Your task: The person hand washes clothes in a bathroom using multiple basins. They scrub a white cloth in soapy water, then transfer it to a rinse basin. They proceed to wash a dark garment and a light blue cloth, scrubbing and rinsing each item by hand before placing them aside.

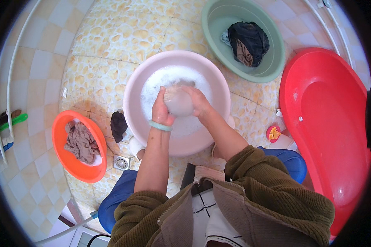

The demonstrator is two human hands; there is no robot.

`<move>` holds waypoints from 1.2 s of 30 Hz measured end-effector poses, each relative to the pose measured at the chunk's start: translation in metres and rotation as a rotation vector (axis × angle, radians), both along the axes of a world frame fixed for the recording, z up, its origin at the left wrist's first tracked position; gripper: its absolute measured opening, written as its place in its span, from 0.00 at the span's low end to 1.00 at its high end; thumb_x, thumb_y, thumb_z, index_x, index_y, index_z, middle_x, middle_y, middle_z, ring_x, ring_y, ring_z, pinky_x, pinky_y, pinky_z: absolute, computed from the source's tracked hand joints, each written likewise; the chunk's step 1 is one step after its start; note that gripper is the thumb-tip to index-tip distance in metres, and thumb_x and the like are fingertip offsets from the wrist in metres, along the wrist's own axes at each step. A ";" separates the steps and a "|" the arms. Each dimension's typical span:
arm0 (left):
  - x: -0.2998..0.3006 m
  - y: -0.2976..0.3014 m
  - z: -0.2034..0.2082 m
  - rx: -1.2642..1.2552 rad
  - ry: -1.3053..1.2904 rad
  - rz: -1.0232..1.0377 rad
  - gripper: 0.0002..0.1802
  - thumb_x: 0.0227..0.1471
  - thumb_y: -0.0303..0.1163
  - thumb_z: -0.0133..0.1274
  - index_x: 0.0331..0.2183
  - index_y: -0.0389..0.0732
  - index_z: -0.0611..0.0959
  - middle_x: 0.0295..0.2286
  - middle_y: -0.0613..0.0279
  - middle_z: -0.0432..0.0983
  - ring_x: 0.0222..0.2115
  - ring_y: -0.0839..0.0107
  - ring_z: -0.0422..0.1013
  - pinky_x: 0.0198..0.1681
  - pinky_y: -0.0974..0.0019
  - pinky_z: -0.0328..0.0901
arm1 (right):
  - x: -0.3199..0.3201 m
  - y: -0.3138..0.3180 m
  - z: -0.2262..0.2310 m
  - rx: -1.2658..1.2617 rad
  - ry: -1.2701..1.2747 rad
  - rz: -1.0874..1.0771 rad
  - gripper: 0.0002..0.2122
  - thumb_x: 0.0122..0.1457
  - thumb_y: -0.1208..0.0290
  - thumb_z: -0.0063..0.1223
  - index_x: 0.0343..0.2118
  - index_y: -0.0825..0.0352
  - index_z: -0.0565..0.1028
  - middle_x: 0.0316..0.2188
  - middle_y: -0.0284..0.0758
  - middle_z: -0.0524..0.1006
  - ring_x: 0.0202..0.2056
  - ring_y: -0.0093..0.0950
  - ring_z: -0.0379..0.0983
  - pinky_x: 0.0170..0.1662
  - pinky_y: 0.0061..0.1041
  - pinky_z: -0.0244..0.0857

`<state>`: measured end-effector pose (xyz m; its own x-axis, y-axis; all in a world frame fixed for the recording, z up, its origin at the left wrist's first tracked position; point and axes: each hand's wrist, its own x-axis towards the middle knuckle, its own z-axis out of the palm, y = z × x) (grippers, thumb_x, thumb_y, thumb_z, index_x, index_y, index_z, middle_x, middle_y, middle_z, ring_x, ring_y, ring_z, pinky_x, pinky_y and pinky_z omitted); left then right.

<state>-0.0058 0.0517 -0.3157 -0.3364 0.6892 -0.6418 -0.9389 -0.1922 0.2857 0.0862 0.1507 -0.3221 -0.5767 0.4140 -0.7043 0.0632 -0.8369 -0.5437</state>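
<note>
A pink basin [136, 88] full of soapy water stands on the tiled floor in front of me. Over the suds, my left hand [160, 110] and my right hand [197, 101] both grip a bunched beige wet cloth [179, 103], one on each side. A pale green bangle [160, 126] circles my left wrist. My sleeves are pushed up above the elbows.
An orange basin [76, 164] at the left holds brownish cloth. A green basin [272, 61] behind holds dark clothes. A large red tub [329, 119] fills the right side. A dark rag [118, 125] and a floor drain [121, 163] lie near the pink basin.
</note>
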 end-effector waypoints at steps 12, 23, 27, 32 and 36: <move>-0.008 -0.005 0.003 -0.098 0.407 -0.215 0.22 0.58 0.44 0.42 0.36 0.34 0.78 0.32 0.58 0.74 0.33 0.67 0.71 0.44 0.66 0.64 | 0.004 -0.020 -0.002 -0.403 0.142 -0.149 0.18 0.58 0.58 0.51 0.46 0.66 0.68 0.42 0.37 0.73 0.42 0.30 0.72 0.45 0.33 0.68; 0.013 -0.004 0.059 0.222 -0.227 -0.263 0.27 0.54 0.37 0.49 0.55 0.44 0.66 0.52 0.58 0.64 0.49 0.57 0.64 0.45 0.57 0.64 | -0.026 0.039 0.062 0.870 0.031 0.343 0.12 0.49 0.71 0.57 0.37 0.66 0.75 0.32 0.34 0.75 0.34 0.24 0.72 0.39 0.24 0.67; 0.011 -0.002 0.056 0.268 -0.017 -0.343 0.27 0.50 0.35 0.55 0.52 0.43 0.68 0.44 0.60 0.70 0.42 0.62 0.69 0.33 0.67 0.65 | -0.039 0.046 0.080 1.030 0.134 0.626 0.09 0.50 0.69 0.57 0.34 0.65 0.76 0.28 0.36 0.77 0.32 0.26 0.73 0.38 0.26 0.67; 0.016 0.011 0.072 0.053 0.296 -0.515 0.25 0.46 0.32 0.58 0.47 0.41 0.70 0.37 0.64 0.72 0.32 0.73 0.70 0.26 0.71 0.63 | -0.045 0.055 0.085 1.223 0.006 0.844 0.13 0.54 0.60 0.53 0.33 0.67 0.76 0.26 0.44 0.77 0.30 0.38 0.73 0.37 0.32 0.66; 0.029 0.019 0.065 -0.126 0.607 -0.536 0.22 0.42 0.31 0.57 0.43 0.40 0.73 0.35 0.65 0.73 0.31 0.72 0.71 0.28 0.69 0.64 | -0.047 0.051 0.088 1.311 -0.184 0.992 0.15 0.57 0.59 0.49 0.32 0.69 0.76 0.27 0.48 0.77 0.31 0.45 0.73 0.37 0.38 0.65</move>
<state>0.0230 0.0702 -0.2505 -0.2959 0.7896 -0.5375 -0.5691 0.3062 0.7631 0.0396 0.2019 -0.2340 -0.9157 0.2891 -0.2792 0.3982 0.5591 -0.7272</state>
